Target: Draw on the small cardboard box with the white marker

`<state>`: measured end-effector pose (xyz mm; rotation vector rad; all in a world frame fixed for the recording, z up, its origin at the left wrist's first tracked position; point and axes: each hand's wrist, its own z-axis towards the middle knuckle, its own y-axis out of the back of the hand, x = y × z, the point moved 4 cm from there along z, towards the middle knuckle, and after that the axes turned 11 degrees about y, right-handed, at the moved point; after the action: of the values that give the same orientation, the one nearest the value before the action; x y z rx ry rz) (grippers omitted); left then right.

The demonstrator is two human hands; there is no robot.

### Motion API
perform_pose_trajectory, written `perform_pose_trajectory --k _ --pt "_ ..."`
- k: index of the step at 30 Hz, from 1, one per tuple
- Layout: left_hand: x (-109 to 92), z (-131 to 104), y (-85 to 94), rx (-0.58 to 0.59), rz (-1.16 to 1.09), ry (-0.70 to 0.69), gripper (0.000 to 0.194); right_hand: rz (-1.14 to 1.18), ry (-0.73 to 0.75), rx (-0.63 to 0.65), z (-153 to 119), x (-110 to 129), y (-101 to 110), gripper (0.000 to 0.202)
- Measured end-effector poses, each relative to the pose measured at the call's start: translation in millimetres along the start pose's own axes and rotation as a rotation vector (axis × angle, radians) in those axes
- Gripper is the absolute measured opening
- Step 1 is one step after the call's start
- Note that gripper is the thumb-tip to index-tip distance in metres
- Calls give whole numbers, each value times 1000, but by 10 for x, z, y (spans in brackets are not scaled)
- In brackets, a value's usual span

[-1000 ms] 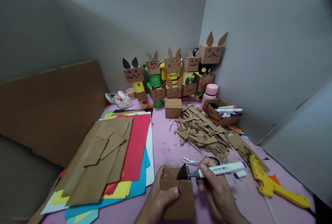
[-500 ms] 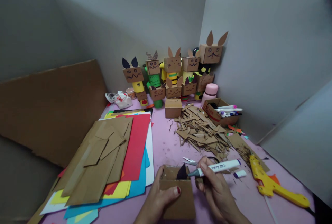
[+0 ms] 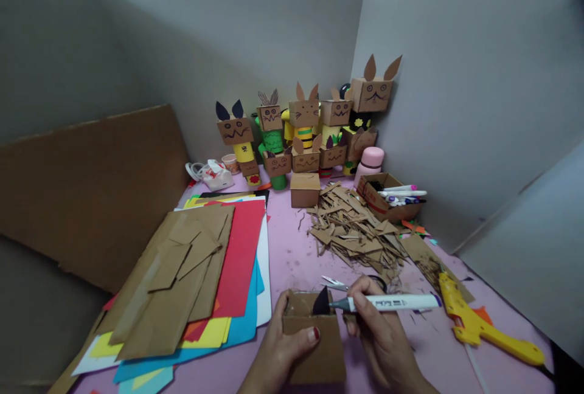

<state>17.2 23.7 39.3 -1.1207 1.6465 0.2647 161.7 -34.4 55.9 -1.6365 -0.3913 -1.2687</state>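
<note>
A small brown cardboard box [image 3: 314,348] is at the bottom centre, with one dark pointed ear [image 3: 321,301] standing on its top. My left hand [image 3: 285,345] grips the box from the left, thumb across its front face. In my right hand [image 3: 378,327] is a white marker [image 3: 392,303], held nearly level, its grey tip end at the ear's right side. A brown piece shows partly under my right fingers, by the box's right edge. Scissors [image 3: 335,283] lie just behind the box, their handle partly hidden by my right hand.
Cardboard sheets [image 3: 173,272] and coloured paper [image 3: 239,254] lie left. Cardboard scraps [image 3: 360,230] are heaped behind my right hand. A yellow glue gun [image 3: 488,327] lies right. Farther back stand a closed box [image 3: 305,190], a marker box [image 3: 387,202], a pink bottle [image 3: 370,163] and several cardboard animal figures [image 3: 303,114].
The marker in my right hand has tilted to a more level position, its rear end lower and farther right. The box has shifted very slightly right with my left hand.
</note>
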Motion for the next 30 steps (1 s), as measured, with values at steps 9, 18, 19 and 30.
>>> perform_pose_trajectory --k 9,18,19,30 --pt "38 11 5 -2 -7 29 72 -63 57 -20 -31 -4 32 48" --pt "41 11 15 -18 -16 61 77 -137 96 -4 -43 -2 67 46" --pt "42 9 16 -21 -14 55 75 -150 99 5 -45 -1 64 46" --pt "96 72 36 15 -61 18 74 -453 282 54 -106 19 96 41"
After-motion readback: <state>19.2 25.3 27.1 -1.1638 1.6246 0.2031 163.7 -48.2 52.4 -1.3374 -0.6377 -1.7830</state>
